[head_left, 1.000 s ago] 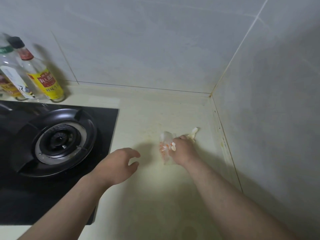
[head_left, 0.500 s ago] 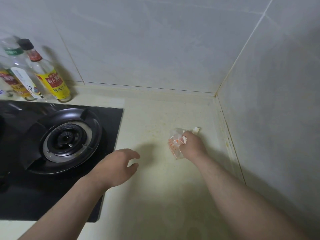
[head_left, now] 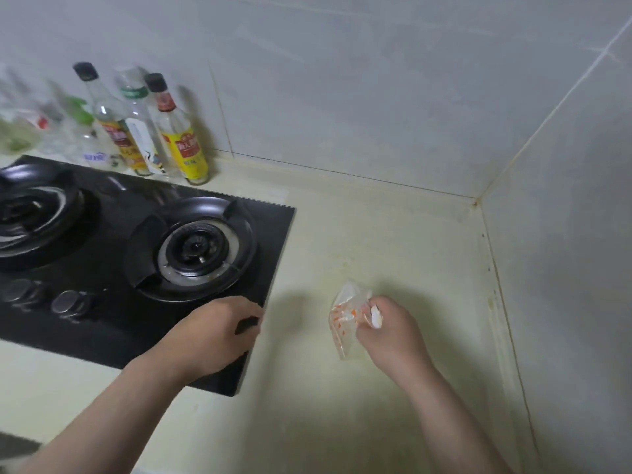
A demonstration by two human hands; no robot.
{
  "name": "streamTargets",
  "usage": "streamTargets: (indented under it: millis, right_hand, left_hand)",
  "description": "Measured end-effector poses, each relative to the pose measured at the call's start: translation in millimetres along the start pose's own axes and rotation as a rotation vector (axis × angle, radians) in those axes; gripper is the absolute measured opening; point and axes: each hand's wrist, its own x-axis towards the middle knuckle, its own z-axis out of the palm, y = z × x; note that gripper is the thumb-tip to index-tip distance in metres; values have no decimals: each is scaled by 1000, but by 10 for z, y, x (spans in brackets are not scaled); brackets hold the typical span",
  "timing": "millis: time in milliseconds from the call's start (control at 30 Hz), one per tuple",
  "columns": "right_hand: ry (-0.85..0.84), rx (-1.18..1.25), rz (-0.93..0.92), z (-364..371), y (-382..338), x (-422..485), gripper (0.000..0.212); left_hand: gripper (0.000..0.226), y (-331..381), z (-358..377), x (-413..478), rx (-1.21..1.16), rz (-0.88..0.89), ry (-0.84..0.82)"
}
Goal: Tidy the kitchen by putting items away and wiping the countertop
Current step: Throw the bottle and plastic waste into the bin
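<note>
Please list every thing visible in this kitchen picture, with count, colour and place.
countertop: one, cream, centre and right
wall tiles: several, grey, behind and right
stove: one, black, left on the countertop
burners: two, black, on the stove
knobs: two, grey, stove's front
bottles: at least three, more blurred; clear, some yellow labels; behind the stove
plastic bag: one, clear with orange print, in the right hand
white scrap: one, white, same hand
left hand: one, over the stove's right edge
right hand: one, grips the plastic bag
</note>
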Motion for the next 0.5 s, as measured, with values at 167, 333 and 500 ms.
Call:
streamTargets:
  millis: [167, 333, 500]
  right_hand:
    - [-64, -45, -63, 147, -270, -207, 9]
    - [-124, -49, -137, 280, -670, -379, 13]
    - [-193, -32, -182, 569, -1205, -681, 17]
  left_hand:
    - [34, -317, -212, -524, 3, -92, 45]
    - [32, -667, -371, -1025, -37, -211, 109]
    - [29, -993, -514, -1625, -59, -301, 204]
